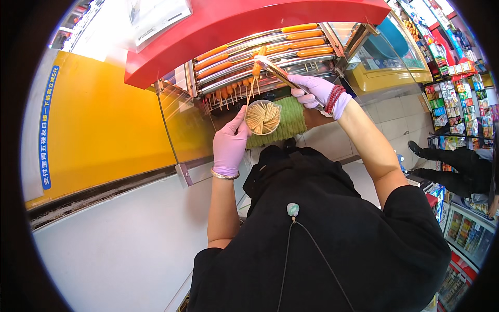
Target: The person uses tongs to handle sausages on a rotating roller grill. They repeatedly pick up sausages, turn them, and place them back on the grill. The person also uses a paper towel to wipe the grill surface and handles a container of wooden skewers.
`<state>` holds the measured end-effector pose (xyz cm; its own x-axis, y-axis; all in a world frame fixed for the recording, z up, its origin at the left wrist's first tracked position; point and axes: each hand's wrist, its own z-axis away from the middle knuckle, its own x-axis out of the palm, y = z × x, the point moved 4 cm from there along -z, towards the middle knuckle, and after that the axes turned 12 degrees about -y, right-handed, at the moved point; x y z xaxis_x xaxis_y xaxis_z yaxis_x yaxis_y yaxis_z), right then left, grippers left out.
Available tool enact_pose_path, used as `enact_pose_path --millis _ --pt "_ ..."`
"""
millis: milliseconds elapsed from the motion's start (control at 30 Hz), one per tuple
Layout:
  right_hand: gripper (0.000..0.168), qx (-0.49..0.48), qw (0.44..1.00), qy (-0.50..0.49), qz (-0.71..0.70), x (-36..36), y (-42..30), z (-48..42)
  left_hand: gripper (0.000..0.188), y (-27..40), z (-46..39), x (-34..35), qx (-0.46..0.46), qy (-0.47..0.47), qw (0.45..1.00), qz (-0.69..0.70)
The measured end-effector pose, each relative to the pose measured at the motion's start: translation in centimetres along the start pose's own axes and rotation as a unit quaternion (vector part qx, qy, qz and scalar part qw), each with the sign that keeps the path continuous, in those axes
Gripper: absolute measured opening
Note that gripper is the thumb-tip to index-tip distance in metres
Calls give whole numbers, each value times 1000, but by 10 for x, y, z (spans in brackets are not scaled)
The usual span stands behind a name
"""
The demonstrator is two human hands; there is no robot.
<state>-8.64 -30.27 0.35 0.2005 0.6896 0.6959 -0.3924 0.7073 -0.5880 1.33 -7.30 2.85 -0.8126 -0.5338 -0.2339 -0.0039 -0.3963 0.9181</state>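
Observation:
My right hand, in a pale purple glove, grips a pair of metal tongs. The tips of the tongs hold a sausage upright over the hot dog roller grill. In my gloved left hand is a thin wooden skewer, slanting up to the lower end of that sausage. Right beside my left fingers is a round cup packed with wooden sticks; whether the hand also supports it, I cannot tell. More sausages lie along the rollers, and several on sticks line the near side.
A red hood overhangs the grill, with clear side panels at its left. Under the cup lies a green textured cloth. A white counter extends left. Another person's legs show at right, near snack shelves.

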Motion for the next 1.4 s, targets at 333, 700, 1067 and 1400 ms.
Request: enact_pose_path --millis 333,700,1067,1400 --pt "25 -25 994 44 97 21 -1 8 41 0 0 2 -3 8 1000 -11" --pt "18 -4 995 66 80 33 18 7 39 -4 -6 5 7 22 1000 -7" --pt "45 -3 998 33 61 52 40 12 35 -8 -14 5 1 34 999 -29" --pt "45 22 998 25 54 61 56 12 33 -16 -18 4 10 43 998 51"
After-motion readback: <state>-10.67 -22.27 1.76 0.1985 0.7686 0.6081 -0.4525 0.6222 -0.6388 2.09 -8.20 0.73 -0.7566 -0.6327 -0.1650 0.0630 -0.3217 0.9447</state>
